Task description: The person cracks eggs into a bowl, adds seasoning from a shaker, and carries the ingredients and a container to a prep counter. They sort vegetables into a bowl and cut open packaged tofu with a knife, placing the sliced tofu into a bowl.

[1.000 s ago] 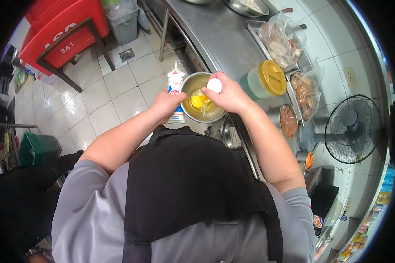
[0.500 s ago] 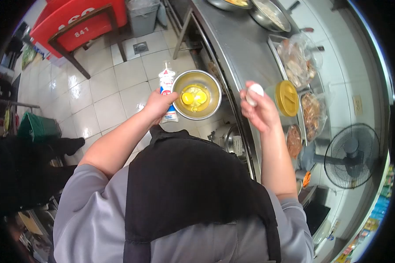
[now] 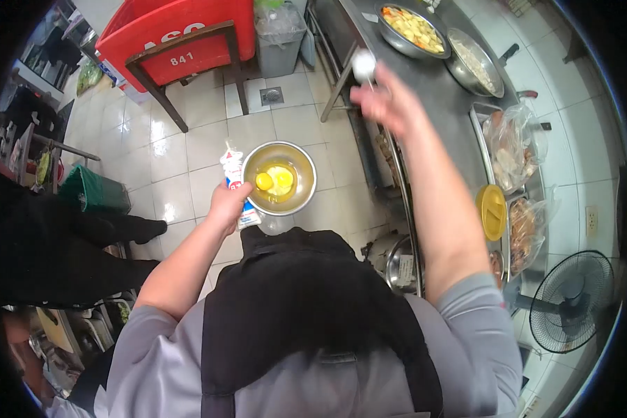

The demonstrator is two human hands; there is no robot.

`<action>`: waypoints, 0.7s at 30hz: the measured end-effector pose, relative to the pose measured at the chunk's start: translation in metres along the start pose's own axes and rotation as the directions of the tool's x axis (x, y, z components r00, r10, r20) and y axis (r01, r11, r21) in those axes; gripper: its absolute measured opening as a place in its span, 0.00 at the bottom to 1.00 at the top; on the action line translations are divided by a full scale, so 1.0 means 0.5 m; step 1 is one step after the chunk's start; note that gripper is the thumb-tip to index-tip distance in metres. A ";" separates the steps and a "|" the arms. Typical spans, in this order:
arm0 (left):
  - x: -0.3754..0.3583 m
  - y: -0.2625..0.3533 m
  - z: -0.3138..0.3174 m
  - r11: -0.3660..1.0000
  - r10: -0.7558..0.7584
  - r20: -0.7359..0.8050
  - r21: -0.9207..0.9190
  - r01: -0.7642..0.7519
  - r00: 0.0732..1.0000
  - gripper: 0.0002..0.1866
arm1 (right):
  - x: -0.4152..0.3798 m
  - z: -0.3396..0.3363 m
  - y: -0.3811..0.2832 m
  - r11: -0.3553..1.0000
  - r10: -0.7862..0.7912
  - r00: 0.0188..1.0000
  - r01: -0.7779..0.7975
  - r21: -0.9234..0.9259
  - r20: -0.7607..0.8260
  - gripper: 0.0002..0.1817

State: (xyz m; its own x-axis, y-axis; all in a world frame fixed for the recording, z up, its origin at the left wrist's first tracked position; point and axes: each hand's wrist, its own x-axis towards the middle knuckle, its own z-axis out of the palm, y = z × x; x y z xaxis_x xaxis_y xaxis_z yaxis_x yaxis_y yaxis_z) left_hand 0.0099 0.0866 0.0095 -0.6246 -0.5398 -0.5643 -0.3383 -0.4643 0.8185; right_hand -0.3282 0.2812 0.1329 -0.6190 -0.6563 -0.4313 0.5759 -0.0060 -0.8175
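My left hand [image 3: 228, 205] is closed on the rim of a steel mixing bowl [image 3: 306, 180], thumb over the edge. Cracked eggs with whole yellow yolks [image 3: 275, 180] lie in the bowl. A white, blue and red plastic packet [image 3: 231, 164] is pinned between that hand and the bowl's side. Out to the upper right, my right hand [image 3: 390, 101] is smeared by motion. A white eggshell [image 3: 364, 64] shows at its fingertips; whether the fingers still grip it cannot be made out.
The steel counter [image 3: 425, 97] bears a bowl of cut vegetables [image 3: 414, 31], another bowl [image 3: 474, 63], bagged food [image 3: 512, 146] and a yellow-lidded container [image 3: 491, 212]. A grey bin [image 3: 280, 45] and red tub [image 3: 188, 35] stand ahead. A person's dark clothing [image 3: 56, 244] is at left.
My right hand has swung forward, away from my body and toward the bin side, with the eggshell. The view has turned; my left hand keeps hold of the bowl and packet.
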 end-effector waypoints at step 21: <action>0.034 -0.008 0.153 0.990 -0.130 0.340 0.089 0.105 0.931 0.23 | -1.012 -0.381 0.843 0.667 0.098 0.582 -0.640 -0.381 -0.807 0.20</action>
State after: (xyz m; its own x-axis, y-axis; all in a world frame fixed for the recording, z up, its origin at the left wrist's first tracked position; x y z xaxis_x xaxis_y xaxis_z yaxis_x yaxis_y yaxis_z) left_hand -0.0535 0.1330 0.0048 -0.7772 -0.2037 -0.5954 -0.4638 -0.4539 0.7608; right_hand 0.1263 0.7544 -0.0662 -0.7347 0.2261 -0.6396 0.5774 0.7034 -0.4146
